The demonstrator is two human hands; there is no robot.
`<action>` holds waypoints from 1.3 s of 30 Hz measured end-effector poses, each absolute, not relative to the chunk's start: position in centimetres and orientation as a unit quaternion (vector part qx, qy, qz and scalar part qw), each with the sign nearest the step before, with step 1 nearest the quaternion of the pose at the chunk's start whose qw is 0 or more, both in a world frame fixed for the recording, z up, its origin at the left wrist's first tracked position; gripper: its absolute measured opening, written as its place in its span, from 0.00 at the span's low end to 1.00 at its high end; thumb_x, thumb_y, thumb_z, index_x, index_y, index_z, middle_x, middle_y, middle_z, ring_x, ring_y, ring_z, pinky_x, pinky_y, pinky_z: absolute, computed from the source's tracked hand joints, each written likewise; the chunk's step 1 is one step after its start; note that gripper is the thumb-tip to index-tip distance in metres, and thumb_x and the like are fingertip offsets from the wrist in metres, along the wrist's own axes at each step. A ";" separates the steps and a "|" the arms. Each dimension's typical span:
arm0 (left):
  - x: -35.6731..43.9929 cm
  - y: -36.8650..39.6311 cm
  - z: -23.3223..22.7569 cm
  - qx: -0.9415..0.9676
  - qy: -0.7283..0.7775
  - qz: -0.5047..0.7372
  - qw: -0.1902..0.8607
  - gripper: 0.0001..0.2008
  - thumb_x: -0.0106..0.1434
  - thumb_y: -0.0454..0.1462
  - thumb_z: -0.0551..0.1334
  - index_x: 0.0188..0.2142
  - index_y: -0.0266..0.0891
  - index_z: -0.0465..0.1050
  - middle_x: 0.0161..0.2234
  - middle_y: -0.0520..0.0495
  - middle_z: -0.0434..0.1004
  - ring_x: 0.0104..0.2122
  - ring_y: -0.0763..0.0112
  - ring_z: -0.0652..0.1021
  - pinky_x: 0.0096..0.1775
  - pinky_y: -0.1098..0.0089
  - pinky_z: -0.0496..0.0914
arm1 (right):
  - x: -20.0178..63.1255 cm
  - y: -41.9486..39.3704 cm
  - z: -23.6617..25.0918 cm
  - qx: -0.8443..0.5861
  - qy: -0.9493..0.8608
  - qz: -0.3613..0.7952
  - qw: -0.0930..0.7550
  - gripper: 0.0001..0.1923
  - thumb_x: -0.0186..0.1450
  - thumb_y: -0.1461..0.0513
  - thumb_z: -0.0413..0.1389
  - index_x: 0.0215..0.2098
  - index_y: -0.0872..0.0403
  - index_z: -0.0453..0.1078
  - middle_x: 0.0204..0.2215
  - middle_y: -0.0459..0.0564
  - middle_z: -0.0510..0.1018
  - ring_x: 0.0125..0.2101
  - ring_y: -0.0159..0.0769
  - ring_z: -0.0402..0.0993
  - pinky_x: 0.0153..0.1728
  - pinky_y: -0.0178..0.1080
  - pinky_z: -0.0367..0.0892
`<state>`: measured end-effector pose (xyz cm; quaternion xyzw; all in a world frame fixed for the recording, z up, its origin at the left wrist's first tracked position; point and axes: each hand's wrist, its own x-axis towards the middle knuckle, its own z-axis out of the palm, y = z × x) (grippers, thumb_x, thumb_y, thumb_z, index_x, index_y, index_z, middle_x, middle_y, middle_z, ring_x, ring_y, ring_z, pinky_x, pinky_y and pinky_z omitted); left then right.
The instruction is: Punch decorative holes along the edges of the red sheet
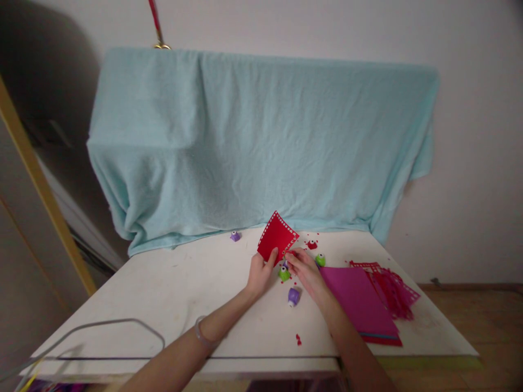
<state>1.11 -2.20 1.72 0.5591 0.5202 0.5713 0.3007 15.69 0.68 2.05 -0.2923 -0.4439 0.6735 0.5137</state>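
My left hand [262, 270] grips a red sheet of paper [277, 235] by its lower corner, thumb on top. Small shapes are punched in rows along the sheet's upper edges. My right hand [305, 270] is closed at the sheet's lower right edge, around what looks like a small purple craft punch [286, 264], mostly covered by the fingers. Just below the hands sits a green craft punch [284, 274]. Nearer to me lies another purple punch [293, 296]. Beyond my right hand are a second green punch [321, 259] and a red punch [312, 244].
A stack of magenta and red paper [359, 299] lies right of my right forearm, with punched red strips [394, 294] beside it. Red paper bits [298, 340] dot the white table [171, 294]. A purple punch [235, 236] stands near the light blue cloth [261, 147]. Front left is a grey cable [118, 321].
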 end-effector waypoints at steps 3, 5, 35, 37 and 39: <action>1.1 -2.2 1.8 0.558 0.521 0.568 0.308 0.21 0.66 0.49 0.54 0.28 0.35 0.70 0.21 0.52 0.70 0.23 0.73 0.67 0.28 0.74 0.60 | 15.6 0.6 2.1 -0.291 -0.443 0.678 0.510 0.16 0.51 0.58 0.69 0.29 0.54 0.66 0.22 0.41 0.67 0.19 0.25 0.59 0.18 0.32 0.49; 1.1 -2.2 1.9 0.559 0.522 0.567 0.305 0.21 0.66 0.49 0.54 0.27 0.35 0.69 0.21 0.51 0.70 0.22 0.73 0.67 0.28 0.74 0.60 | 15.6 0.6 2.1 -0.293 -0.440 0.677 0.512 0.16 0.51 0.58 0.69 0.29 0.54 0.66 0.22 0.41 0.67 0.19 0.25 0.59 0.18 0.32 0.49; 1.2 -2.3 2.2 0.536 0.536 0.575 0.309 0.23 0.65 0.51 0.55 0.26 0.34 0.70 0.19 0.51 0.69 0.22 0.72 0.68 0.28 0.73 0.61 | 16.3 0.6 2.8 -0.281 -0.392 0.682 0.550 0.15 0.55 0.52 0.65 0.31 0.52 0.68 0.30 0.47 0.77 0.27 0.36 0.72 0.28 0.39 0.65; 1.2 -2.3 2.2 0.538 0.530 0.578 0.310 0.23 0.65 0.51 0.55 0.27 0.34 0.71 0.20 0.51 0.70 0.22 0.72 0.68 0.28 0.73 0.61 | 16.3 0.5 3.0 -0.274 -0.393 0.682 0.553 0.15 0.55 0.53 0.66 0.32 0.52 0.69 0.31 0.48 0.77 0.28 0.37 0.74 0.29 0.39 0.66; 1.2 -2.3 2.2 0.540 0.527 0.577 0.311 0.23 0.65 0.52 0.55 0.26 0.34 0.71 0.19 0.51 0.70 0.22 0.72 0.69 0.28 0.73 0.61 | 16.2 0.3 3.1 -0.260 -0.390 0.682 0.561 0.15 0.56 0.53 0.65 0.33 0.52 0.69 0.31 0.48 0.77 0.30 0.39 0.75 0.30 0.40 0.67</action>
